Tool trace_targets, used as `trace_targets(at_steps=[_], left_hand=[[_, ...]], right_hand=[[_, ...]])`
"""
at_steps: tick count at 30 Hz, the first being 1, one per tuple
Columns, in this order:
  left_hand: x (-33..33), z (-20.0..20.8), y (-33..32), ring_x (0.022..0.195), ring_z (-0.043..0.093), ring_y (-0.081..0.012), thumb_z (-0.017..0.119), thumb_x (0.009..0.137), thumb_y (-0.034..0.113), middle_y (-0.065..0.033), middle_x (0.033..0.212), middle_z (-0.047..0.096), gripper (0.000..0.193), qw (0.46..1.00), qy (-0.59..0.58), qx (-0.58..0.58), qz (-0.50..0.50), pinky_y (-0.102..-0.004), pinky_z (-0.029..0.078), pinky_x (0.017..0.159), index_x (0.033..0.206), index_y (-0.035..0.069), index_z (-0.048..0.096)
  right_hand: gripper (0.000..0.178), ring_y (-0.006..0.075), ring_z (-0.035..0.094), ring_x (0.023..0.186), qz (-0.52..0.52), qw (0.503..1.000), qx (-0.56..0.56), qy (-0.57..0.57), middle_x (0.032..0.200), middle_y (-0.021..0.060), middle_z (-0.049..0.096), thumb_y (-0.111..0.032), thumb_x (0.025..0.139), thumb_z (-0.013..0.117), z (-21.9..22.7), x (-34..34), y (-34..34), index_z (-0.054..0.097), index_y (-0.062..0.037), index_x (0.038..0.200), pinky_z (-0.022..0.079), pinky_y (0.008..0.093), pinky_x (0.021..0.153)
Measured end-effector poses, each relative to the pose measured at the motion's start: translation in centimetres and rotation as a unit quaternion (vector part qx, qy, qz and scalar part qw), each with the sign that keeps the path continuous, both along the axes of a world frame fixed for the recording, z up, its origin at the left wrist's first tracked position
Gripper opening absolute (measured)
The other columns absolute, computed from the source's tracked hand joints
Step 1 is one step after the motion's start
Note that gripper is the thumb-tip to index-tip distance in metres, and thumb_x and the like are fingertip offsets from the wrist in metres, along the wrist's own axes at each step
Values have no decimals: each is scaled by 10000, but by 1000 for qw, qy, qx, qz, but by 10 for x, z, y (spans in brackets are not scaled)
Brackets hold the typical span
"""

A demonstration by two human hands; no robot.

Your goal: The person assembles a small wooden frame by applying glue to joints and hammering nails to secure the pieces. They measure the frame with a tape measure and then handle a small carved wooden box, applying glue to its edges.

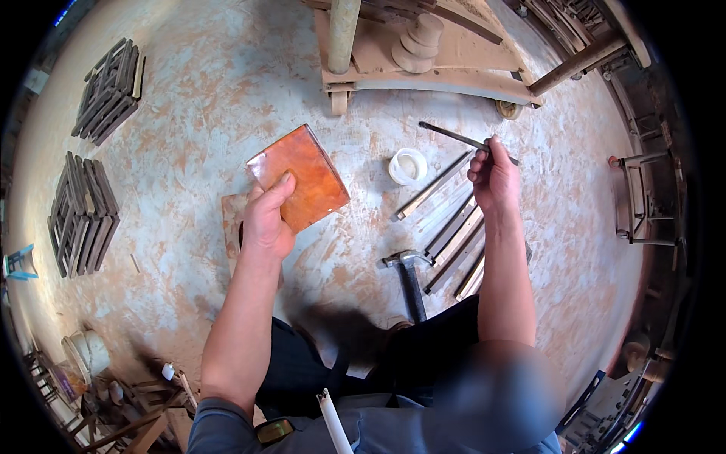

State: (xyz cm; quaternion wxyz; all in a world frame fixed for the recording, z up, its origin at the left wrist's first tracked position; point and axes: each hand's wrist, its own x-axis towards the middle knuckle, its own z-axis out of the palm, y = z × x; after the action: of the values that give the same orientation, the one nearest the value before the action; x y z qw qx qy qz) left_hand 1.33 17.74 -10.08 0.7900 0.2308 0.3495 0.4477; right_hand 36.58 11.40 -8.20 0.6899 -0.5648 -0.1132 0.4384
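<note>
My left hand (268, 219) is closed round a glossy orange-brown wooden block (311, 178), its thumb lying across the upper face. Between the fingers of my right hand (495, 178) is a thin dark wooden strip (455, 135), tilted with its free end pointing left. A small round white tub (407, 166) with whitish contents stands on the floor between my hands. Several dark and pale wooden strips (454, 227) lie side by side below my right hand, partly hidden by the forearm. A claw hammer (411, 284) rests near my knees. Another brownish block (232, 212) shows partly behind my left hand.
Two stacks of dark wooden frames (110, 94) sit on the floor at left. A wheeled wooden cart (431, 79) with a turned wooden piece (417, 44) stands ahead. Wooden scraps and a pale bucket (89, 353) are at the lower left; racks (639, 181) line the right.
</note>
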Motion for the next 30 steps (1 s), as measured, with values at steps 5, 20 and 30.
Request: trace_targets(at_steps=[5, 20, 30], left_hand=[[8, 7, -2, 1140, 582, -233, 578, 911, 101, -88, 1248, 585, 412, 1000, -7, -4, 28, -417, 470, 985, 1305, 38, 477], [14, 18, -13, 1106, 594, -208, 593, 903, 76, -78, 1206, 602, 386, 1000, -10, 8, 28, -399, 491, 958, 1276, 40, 500], [15, 21, -18, 1125, 581, -221, 608, 896, 87, -76, 1234, 585, 455, 999, 2, -1, 33, -417, 468, 986, 1321, 65, 446]], right_hand=[[271, 168, 579, 581, 42, 990, 69, -112, 738, 130, 613, -197, 974, 529, 66, -73, -29, 557, 57, 1067, 488, 290, 522], [201, 133, 651, 744, 152, 947, 101, -266, 857, 104, 698, -94, 939, 601, 73, -136, -48, 633, 49, 1076, 536, 258, 675], [207, 128, 640, 732, 155, 947, 100, -264, 851, 102, 696, -97, 943, 588, 71, -140, -47, 628, 50, 1083, 523, 251, 670]])
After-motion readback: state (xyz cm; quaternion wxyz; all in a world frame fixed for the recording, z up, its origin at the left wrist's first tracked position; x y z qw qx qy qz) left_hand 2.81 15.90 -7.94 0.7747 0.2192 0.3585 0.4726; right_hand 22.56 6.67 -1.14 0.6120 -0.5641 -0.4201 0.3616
